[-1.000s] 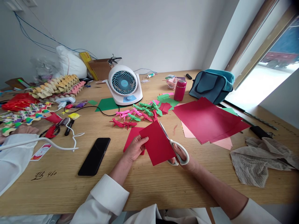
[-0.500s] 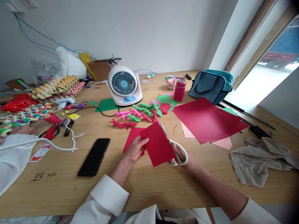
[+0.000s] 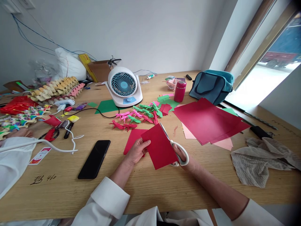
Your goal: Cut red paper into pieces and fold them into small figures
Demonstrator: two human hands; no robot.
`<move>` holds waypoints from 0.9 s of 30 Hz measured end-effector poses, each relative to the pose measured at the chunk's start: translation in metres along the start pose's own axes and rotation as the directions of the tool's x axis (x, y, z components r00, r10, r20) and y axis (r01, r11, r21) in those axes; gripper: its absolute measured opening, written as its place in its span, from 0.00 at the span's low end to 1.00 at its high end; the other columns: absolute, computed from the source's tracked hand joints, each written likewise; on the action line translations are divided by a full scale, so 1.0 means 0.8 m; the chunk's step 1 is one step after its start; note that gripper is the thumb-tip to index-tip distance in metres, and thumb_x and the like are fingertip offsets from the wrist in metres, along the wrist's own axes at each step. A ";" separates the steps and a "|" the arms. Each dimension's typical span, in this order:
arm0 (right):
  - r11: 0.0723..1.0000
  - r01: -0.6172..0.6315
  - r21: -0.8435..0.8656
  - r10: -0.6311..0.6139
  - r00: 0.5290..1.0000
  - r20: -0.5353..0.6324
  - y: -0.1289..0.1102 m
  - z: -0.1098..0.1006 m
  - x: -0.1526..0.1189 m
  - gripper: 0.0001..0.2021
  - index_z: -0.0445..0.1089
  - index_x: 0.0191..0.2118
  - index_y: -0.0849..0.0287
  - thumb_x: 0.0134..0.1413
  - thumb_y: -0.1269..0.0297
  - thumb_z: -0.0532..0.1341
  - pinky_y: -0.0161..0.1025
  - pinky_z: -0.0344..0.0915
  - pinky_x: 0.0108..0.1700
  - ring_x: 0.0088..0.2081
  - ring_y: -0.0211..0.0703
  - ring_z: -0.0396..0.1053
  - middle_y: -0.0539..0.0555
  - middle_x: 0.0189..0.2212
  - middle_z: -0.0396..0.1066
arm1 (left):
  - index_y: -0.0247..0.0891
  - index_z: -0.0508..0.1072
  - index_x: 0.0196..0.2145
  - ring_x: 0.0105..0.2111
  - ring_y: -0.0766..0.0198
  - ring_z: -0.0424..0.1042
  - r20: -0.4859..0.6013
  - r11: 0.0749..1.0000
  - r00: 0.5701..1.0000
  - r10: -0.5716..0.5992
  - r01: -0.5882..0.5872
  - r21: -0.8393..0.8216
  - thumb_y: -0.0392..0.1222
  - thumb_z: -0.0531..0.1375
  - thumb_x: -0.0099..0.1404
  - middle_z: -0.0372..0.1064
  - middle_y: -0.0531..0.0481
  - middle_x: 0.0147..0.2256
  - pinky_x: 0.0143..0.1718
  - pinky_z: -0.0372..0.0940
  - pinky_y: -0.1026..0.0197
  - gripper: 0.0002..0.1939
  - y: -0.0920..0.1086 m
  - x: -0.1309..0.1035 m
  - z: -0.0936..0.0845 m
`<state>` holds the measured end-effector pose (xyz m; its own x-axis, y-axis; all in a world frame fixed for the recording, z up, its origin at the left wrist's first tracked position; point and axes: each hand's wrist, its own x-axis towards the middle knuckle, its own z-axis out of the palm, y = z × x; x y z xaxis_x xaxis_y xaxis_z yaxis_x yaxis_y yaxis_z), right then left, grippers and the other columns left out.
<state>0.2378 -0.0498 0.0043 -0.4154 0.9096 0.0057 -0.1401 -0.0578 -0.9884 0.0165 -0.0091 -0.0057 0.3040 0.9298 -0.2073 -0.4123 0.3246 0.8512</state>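
Note:
Pinched at its left edge by my left hand point(image 3: 136, 151) is a red sheet of paper point(image 3: 160, 147), held tilted above the table. My right hand point(image 3: 185, 159) has its fingers through the handles of white-handled scissors point(image 3: 181, 152). The blades lie along the right edge of the sheet, and one blade is partly hidden behind it. Under my left hand another red paper point(image 3: 131, 141) rests on the table. Just beyond the sheet is a heap of cut paper shapes point(image 3: 141, 113) in green, pink and red.
A white fan point(image 3: 124, 86) stands at the back, near a red flask point(image 3: 180, 91) and a blue bag point(image 3: 210, 86). Large red sheets point(image 3: 209, 121) and a grey cloth point(image 3: 256, 161) lie to the right. Leftward are a black phone point(image 3: 94, 159) and another person's sleeve point(image 3: 16, 160).
The scissors' lower handle has shifted slightly closer to the upper one, and the held sheet has tipped a little. The whole view has drifted slightly; both grips stay the same.

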 end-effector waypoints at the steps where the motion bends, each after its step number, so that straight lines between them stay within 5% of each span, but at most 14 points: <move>1: 1.000 -0.003 0.022 0.002 1.000 0.021 -0.002 0.001 -0.001 0.22 0.60 0.27 0.55 0.65 0.44 0.49 0.38 0.53 0.24 0.20 0.38 0.55 0.47 0.18 0.59 | 0.34 0.79 0.42 0.39 0.58 0.78 -0.005 1.000 1.000 0.000 0.000 -0.002 0.41 0.70 0.56 0.79 0.44 0.40 0.41 0.70 0.60 0.16 0.000 0.000 0.000; 11: 0.989 0.015 0.146 -0.020 0.999 0.034 0.012 0.000 0.001 0.23 0.60 0.25 0.56 0.65 0.46 0.51 0.37 0.51 0.25 0.19 0.35 0.54 0.46 0.16 0.58 | 0.33 0.78 0.41 0.36 0.60 0.78 -0.027 1.000 0.999 -0.017 0.017 -0.005 0.41 0.71 0.54 0.79 0.43 0.39 0.39 0.69 0.62 0.17 0.004 -0.002 0.004; 27: 0.996 0.021 0.087 -0.024 0.999 0.043 0.006 0.000 0.001 0.24 0.60 0.24 0.55 0.66 0.45 0.49 0.38 0.51 0.26 0.20 0.37 0.53 0.46 0.16 0.57 | 0.33 0.79 0.39 0.34 0.61 0.78 -0.045 1.000 0.999 -0.013 0.014 0.015 0.42 0.71 0.53 0.80 0.44 0.36 0.36 0.69 0.63 0.17 0.005 -0.002 0.005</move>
<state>0.2372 -0.0495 -0.0008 -0.4501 0.8922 0.0363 -0.2260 -0.0745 -0.9713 0.0180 -0.0098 0.0003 0.2705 0.9324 -0.2397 -0.3950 0.3345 0.8556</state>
